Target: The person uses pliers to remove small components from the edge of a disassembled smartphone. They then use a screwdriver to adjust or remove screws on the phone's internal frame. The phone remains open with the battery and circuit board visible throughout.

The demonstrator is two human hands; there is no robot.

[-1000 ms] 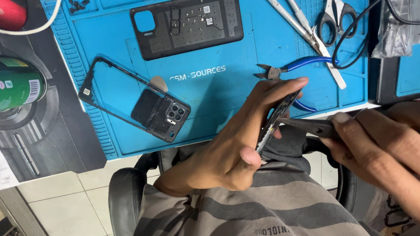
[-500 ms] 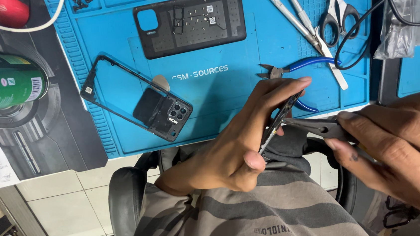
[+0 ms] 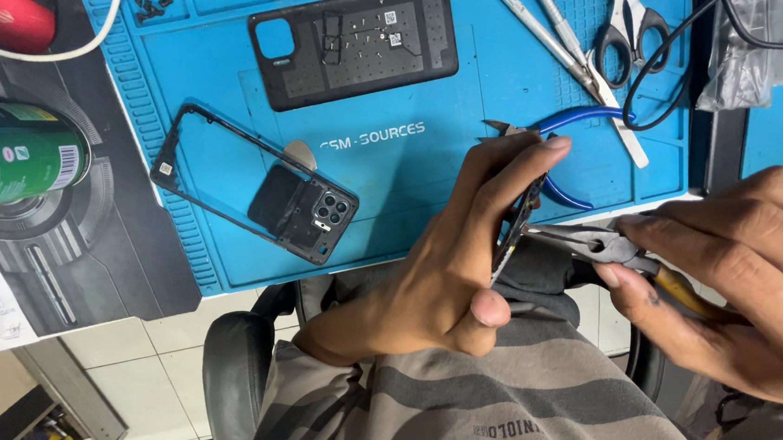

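I saw the left hand [image 3: 433,273] pinching a thin dark part [image 3: 515,229] between fingertips and thumb; the right hand [image 3: 741,286] clamped pliers [image 3: 589,243], tips touching that part.

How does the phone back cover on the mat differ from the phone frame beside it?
The back cover is a solid black panel lying square to the mat; the frame is an open outline, mat showing through, lying at an angle. The cover's camera corner is an empty cutout; the frame carries a camera module. Both are dark, rest on the mat, and neither hand touches them.
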